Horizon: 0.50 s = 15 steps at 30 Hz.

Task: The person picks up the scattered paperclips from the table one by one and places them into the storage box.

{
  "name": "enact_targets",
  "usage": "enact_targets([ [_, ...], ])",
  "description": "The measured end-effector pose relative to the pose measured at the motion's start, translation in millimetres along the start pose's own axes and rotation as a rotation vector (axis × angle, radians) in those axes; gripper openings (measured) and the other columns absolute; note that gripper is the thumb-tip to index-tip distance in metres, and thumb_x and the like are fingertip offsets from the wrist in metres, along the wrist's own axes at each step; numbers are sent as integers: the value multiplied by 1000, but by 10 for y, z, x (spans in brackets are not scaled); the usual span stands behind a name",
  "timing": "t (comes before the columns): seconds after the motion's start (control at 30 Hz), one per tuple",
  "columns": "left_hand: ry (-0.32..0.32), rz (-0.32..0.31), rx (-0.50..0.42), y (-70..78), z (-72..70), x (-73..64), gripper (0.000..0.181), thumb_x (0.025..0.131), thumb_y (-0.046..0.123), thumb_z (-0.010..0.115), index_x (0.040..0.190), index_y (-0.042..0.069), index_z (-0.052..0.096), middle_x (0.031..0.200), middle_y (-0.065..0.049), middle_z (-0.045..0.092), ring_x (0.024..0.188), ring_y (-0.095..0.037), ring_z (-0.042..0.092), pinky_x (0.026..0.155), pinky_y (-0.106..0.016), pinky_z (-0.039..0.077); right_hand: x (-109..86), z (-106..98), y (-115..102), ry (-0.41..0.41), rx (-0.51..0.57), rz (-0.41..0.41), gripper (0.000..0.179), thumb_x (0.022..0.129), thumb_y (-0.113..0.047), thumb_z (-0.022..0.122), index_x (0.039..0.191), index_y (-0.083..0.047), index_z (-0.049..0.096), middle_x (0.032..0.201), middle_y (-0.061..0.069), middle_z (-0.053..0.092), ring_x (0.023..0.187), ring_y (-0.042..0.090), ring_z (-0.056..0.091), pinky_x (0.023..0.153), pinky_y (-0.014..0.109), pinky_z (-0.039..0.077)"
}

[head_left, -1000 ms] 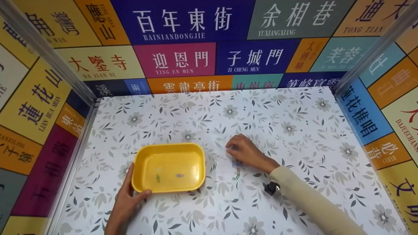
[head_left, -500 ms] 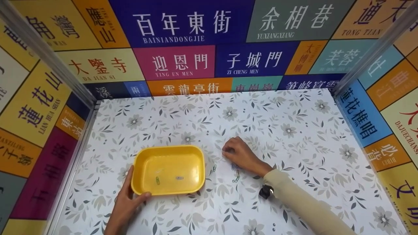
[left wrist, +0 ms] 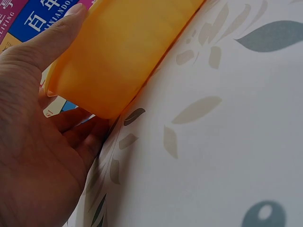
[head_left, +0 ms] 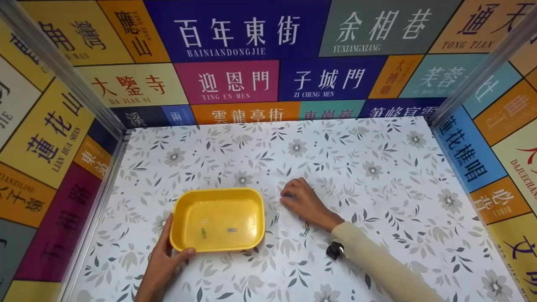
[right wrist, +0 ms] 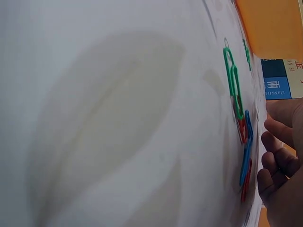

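My left hand [head_left: 165,253] holds a yellow plastic tray [head_left: 184,241] at its left end, thumb over the near rim. The left wrist view shows the fingers beneath the tray's edge [left wrist: 123,56]. A green paper clip [head_left: 204,233] and a pale purple one [head_left: 232,230] lie inside. Right of the tray, my right hand [head_left: 308,203] is low over the table with curled fingers, pinching what looks like a blue paper clip [head_left: 290,195]. Below it, the right wrist view shows loose clips: green [right wrist: 234,82], red [right wrist: 242,130] and blue [right wrist: 245,161].
Another green paper clip [head_left: 276,217] lies between the tray and the right hand. The table [head_left: 377,260] has a white cloth with leaf and flower print. Panels with large lettering [head_left: 235,79] wall it in at the back and both sides.
My right hand has shifted slightly left and nearer to me, toward the tray. A bluish bit now shows between its fingers. The left hand and tray have stayed in place.
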<state>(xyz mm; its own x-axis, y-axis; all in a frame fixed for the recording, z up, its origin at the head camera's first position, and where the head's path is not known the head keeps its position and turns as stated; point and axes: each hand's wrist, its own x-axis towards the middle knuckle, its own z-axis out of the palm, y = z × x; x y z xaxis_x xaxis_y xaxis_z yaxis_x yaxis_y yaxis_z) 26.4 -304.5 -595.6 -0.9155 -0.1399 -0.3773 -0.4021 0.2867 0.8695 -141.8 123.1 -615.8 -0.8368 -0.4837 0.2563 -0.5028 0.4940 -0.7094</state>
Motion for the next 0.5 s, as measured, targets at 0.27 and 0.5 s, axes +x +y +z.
enact_targets([
  [0.27,-2,9,20,20,3,-3,125,90,40,94,177,43,5,185,8,3,171,-29,9,138,-52,10,-3,37,-7,-25,5,48,8,99,-15,83,102,-8,83,109,4,68,106,24,56,96,44,54],
  [0.5,-15,1,-19,-21,-11,-17,124,90,38,94,175,49,5,184,13,1,171,-26,6,139,-50,8,-11,67,12,-12,-14,12,8,99,-13,84,102,-5,82,111,5,68,106,25,57,96,43,55],
])
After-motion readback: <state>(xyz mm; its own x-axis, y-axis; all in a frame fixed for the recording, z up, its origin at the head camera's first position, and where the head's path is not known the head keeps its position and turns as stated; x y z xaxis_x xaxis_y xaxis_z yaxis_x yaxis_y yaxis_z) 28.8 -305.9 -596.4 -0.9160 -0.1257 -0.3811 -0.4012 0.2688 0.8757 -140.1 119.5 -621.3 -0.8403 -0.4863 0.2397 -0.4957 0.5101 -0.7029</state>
